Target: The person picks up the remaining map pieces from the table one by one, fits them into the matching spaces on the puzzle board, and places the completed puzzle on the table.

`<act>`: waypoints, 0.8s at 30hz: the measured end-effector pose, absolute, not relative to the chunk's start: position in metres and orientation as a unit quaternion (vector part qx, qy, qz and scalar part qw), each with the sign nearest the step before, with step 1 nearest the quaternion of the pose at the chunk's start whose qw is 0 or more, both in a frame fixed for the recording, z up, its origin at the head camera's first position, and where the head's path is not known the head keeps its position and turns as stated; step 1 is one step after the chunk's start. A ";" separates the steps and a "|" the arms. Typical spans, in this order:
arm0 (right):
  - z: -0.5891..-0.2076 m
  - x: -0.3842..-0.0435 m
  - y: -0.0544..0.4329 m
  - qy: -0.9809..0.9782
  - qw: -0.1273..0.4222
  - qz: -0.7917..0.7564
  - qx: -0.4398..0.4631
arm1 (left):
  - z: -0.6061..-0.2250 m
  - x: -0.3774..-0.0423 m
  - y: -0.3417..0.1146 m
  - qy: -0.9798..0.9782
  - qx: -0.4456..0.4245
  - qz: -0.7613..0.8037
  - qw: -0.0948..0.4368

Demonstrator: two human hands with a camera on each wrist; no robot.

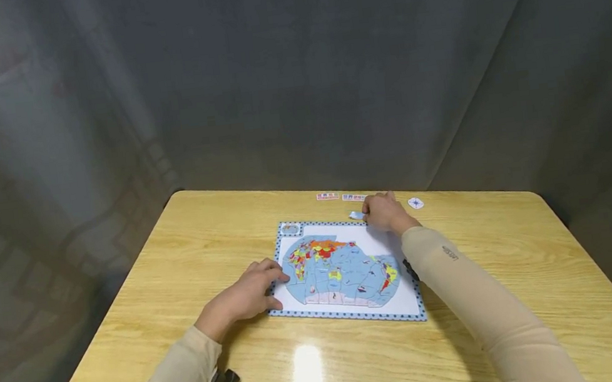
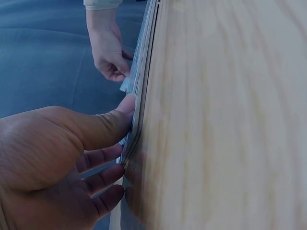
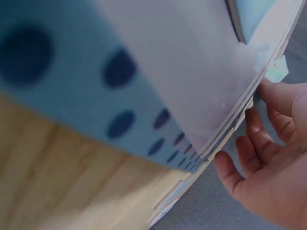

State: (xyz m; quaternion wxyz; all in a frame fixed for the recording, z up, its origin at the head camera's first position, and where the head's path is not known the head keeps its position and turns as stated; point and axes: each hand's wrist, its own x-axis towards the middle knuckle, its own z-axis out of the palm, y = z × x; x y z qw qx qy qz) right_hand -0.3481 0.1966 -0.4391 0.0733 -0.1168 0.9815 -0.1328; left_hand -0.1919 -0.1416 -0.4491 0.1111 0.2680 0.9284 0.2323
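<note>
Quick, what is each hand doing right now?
Left hand: open, fingers resting on the puzzle board's edge.
Right hand: pinching a pale blue puzzle piece.

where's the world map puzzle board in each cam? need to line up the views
Head: the puzzle board lies flat at table centre, between both hands.
Left wrist: only its stacked edge shows, a thin band running up the middle, with the left hand's thumb against it.
Right wrist: its dotted blue border and white face fill the upper left.
Shared landmark: the yellow wood table, also in left wrist and right wrist.
</note>
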 end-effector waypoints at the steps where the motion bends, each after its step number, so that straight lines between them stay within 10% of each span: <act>1: -0.439 -0.347 0.196 0.981 0.074 -0.142 -0.113 | -0.449 -0.192 -0.142 0.928 0.267 0.232 0.113; 24: -0.440 -0.311 0.187 0.944 0.110 -0.258 -0.174 | -0.452 -0.191 -0.145 0.928 0.265 0.240 0.108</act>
